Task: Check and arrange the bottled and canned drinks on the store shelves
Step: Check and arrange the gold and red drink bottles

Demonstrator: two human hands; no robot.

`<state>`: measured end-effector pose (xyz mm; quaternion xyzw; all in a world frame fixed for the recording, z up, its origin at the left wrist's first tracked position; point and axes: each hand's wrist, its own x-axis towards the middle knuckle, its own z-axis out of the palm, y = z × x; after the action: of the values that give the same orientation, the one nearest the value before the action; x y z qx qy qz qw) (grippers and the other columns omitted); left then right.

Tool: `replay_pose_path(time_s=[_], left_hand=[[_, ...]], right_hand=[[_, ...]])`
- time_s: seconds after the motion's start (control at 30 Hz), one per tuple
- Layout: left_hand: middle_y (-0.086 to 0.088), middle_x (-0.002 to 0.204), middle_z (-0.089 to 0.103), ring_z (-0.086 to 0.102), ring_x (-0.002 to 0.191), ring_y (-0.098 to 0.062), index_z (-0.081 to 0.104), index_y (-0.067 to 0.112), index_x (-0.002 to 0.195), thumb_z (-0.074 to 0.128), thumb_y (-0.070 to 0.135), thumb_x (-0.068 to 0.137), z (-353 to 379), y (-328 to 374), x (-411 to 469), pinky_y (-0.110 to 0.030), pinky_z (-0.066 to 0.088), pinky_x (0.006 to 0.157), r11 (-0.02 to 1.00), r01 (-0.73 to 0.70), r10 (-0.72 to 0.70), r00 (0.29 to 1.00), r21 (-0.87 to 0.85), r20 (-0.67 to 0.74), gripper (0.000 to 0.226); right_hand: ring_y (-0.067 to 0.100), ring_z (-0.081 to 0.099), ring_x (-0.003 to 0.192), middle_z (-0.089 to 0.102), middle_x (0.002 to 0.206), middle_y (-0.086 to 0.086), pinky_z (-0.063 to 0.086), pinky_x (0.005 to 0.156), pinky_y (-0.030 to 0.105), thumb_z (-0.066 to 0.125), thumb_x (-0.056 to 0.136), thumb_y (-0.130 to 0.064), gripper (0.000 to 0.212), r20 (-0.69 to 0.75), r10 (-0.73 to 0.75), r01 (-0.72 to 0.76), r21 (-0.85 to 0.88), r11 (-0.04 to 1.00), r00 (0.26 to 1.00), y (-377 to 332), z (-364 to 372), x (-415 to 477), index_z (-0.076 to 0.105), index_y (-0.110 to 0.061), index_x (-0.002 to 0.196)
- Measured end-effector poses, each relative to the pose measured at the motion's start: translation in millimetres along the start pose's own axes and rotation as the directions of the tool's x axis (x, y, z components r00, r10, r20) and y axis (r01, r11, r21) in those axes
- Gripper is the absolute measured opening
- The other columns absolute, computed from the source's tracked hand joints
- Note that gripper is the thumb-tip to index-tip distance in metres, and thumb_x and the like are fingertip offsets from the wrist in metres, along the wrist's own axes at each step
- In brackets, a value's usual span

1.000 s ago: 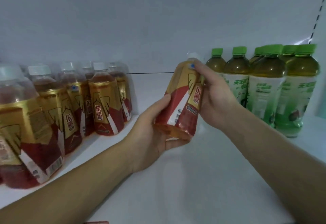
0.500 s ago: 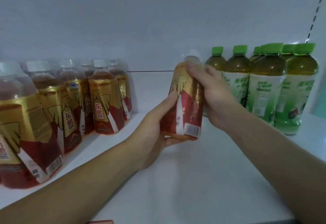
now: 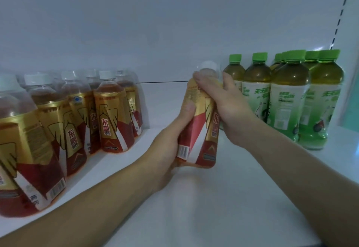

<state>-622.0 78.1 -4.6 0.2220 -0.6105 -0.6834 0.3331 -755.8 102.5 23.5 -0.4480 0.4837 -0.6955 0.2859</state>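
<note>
White-capped gold-and-red bottle (image 3: 202,130) near upright at centre; matching bottles (image 3: 114,122) clustered at left; green-capped tea bottles (image 3: 287,99) upright at right

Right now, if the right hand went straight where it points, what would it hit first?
The right hand grips the bottle; beyond it, probably the back wall, depth unclear.

Neck of the bottle (image 3: 202,136) is hidden under the right hand (image 3: 229,108) fingers, fine print above the left thumb (image 3: 187,108) is unreadable.

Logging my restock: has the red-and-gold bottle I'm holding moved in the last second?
Yes. The red-and-gold bottle has tipped upright and dropped toward the shelf, measured against the standing green-capped bottles.
</note>
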Motion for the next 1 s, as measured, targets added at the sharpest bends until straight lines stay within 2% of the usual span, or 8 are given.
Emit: replay_pose_path(time_s=[0.13, 0.2, 0.3, 0.37, 0.57, 0.8, 0.87, 1.0], left_hand=[[-0.018, 0.098, 0.076, 0.074, 0.076, -0.030, 0.074, 0.010, 0.106, 0.051, 0.070, 0.074, -9.7, -2.7, -11.8, -0.040, 0.060, 0.062, 0.977, 0.148, -0.135, 0.987, -0.152, 0.091, 0.072], [-0.016, 0.101, 0.076, 0.075, 0.084, -0.031, 0.073, 0.012, 0.109, 0.047, 0.071, 0.079, -9.0, -0.6, -11.1, -0.040, 0.061, 0.069, 0.982, 0.136, -0.125, 0.988, -0.129, 0.090, 0.072], [-0.005, 0.097, 0.078, 0.075, 0.087, -0.019, 0.072, 0.022, 0.108, 0.049, 0.066, 0.083, -5.1, -5.1, -9.3, -0.035, 0.061, 0.075, 0.999, 0.029, -0.030, 0.999, 0.019, 0.035, 0.055], [-0.002, 0.087, 0.078, 0.075, 0.076, -0.015, 0.072, 0.022, 0.102, 0.055, 0.062, 0.084, -3.3, -6.1, -11.6, -0.032, 0.060, 0.073, 0.998, 0.013, -0.012, 1.000, 0.062, -0.020, 0.046], [-0.018, 0.101, 0.075, 0.073, 0.079, -0.031, 0.078, 0.008, 0.104, 0.054, 0.072, 0.080, -9.1, -1.4, -7.7, -0.040, 0.057, 0.076, 0.958, 0.173, -0.158, 0.984, -0.228, 0.083, 0.072], [-0.002, 0.092, 0.078, 0.076, 0.084, -0.017, 0.069, 0.028, 0.107, 0.034, 0.064, 0.096, 3.5, -4.9, -9.8, -0.033, 0.063, 0.070, 1.000, 0.019, -0.019, 1.000, 0.005, -0.014, 0.051], [-0.010, 0.107, 0.076, 0.073, 0.097, -0.028, 0.068, 0.020, 0.121, 0.036, 0.060, 0.099, 3.7, -1.6, -7.6, -0.039, 0.061, 0.077, 0.993, 0.054, -0.057, 0.998, -0.105, -0.019, 0.055], [-0.027, 0.111, 0.071, 0.074, 0.086, -0.037, 0.073, 0.004, 0.115, 0.038, 0.072, 0.091, -14.4, -2.9, -7.1, -0.041, 0.063, 0.071, 0.890, 0.309, -0.243, 0.944, -0.335, 0.224, 0.080]], right_hand=[[0.028, 0.072, 0.086, 0.071, 0.099, 0.012, 0.055, 0.099, 0.049, 0.068, 0.089, -0.049, 0.058, 0.159, 0.145, -0.160, 0.091, 0.983, 0.977, -3.2, -5.3, -0.4, 0.057, -0.007, 0.128], [0.023, 0.074, 0.086, 0.072, 0.102, 0.009, 0.060, 0.091, 0.043, 0.070, 0.089, -0.048, 0.057, 0.085, 0.119, -0.122, 0.024, 0.992, 0.989, -1.3, -3.9, -0.2, 0.055, -0.012, 0.131], [0.004, 0.074, 0.083, 0.067, 0.110, -0.003, 0.059, 0.075, 0.024, 0.081, 0.071, -0.052, 0.085, -0.063, -0.065, 0.054, -0.161, 0.985, 0.996, 4.4, 0.6, 0.6, 0.043, -0.027, 0.143], [0.011, 0.073, 0.094, 0.066, 0.119, -0.002, 0.059, 0.086, 0.032, 0.084, 0.069, -0.053, 0.091, -0.023, -0.056, 0.051, -0.177, 0.983, 0.998, 7.3, 1.1, 2.1, 0.040, -0.030, 0.146], [0.023, 0.072, 0.104, 0.073, 0.116, 0.006, 0.059, 0.090, 0.040, 0.071, 0.085, -0.056, 0.063, 0.179, 0.132, -0.124, -0.056, 0.991, 0.975, 7.9, -6.3, 6.4, 0.061, -0.015, 0.132], [0.005, 0.072, 0.089, 0.070, 0.110, -0.006, 0.058, 0.075, 0.023, 0.080, 0.080, -0.048, 0.064, -0.031, -0.088, 0.079, -0.217, 0.973, 0.996, 6.4, -4.5, 6.2, 0.052, -0.027, 0.133], [0.003, 0.071, 0.087, 0.070, 0.111, -0.008, 0.054, 0.072, 0.021, 0.072, 0.084, -0.056, 0.060, 0.027, -0.003, 0.010, -0.244, 0.970, 1.000, 4.7, -6.1, 6.2, 0.052, -0.029, 0.134], [0.025, 0.074, 0.098, 0.077, 0.107, 0.009, 0.058, 0.086, 0.036, 0.061, 0.089, -0.062, 0.057, 0.165, 0.217, -0.184, -0.197, 0.963, 0.962, 3.7, -12.7, 7.6, 0.069, -0.015, 0.121]])
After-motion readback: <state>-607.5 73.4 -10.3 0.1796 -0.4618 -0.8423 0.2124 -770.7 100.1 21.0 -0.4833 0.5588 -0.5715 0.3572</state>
